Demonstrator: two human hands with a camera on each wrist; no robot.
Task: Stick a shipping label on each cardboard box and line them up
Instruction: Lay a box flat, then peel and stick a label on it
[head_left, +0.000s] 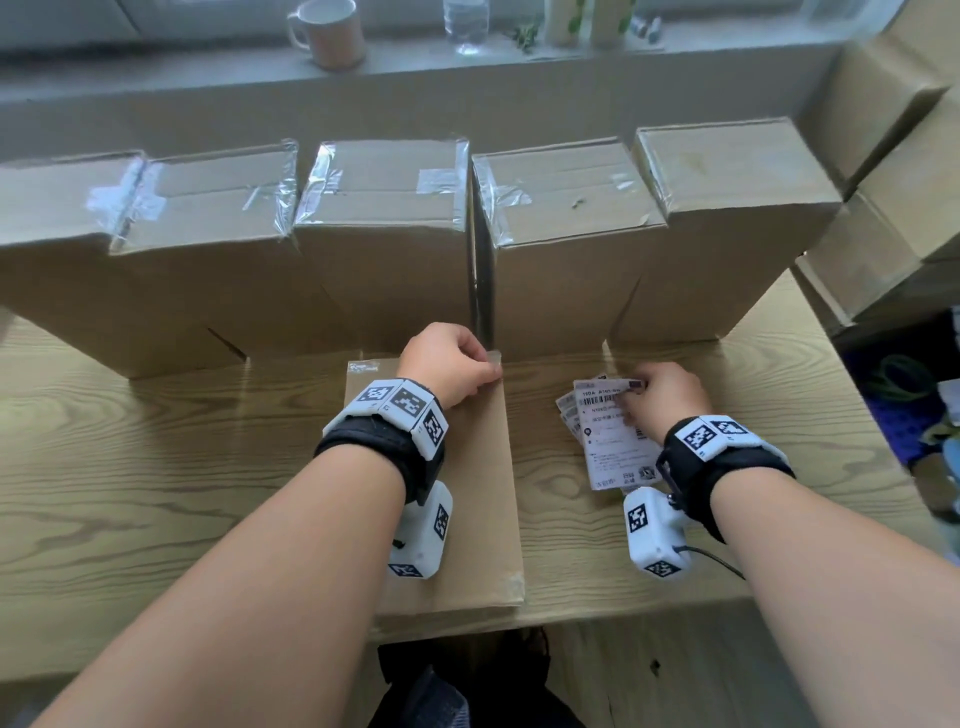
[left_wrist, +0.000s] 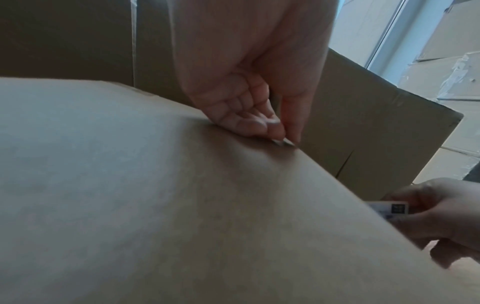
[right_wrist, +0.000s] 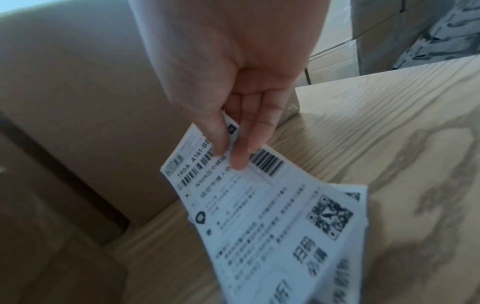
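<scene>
A flat cardboard box (head_left: 467, 499) lies on the wooden table (head_left: 156, 467) in front of me. My left hand (head_left: 451, 364) grips its far right corner, fingers curled on top (left_wrist: 259, 121) and the thumb down the side. My right hand (head_left: 662, 395) pinches a fanned stack of white shipping labels (head_left: 610, 436) just above the table, to the right of the box. The top label (right_wrist: 272, 205) shows barcodes and a QR code, with thumb and fingers (right_wrist: 241, 148) on its upper edge. Several taped cardboard boxes (head_left: 384, 234) stand side by side behind both hands.
More cardboard boxes (head_left: 898, 156) are stacked off the table's right end. A mug (head_left: 327, 34) and a water bottle (head_left: 466, 23) stand on the sill behind the row. The table's front edge (head_left: 649, 610) runs just below my wrists.
</scene>
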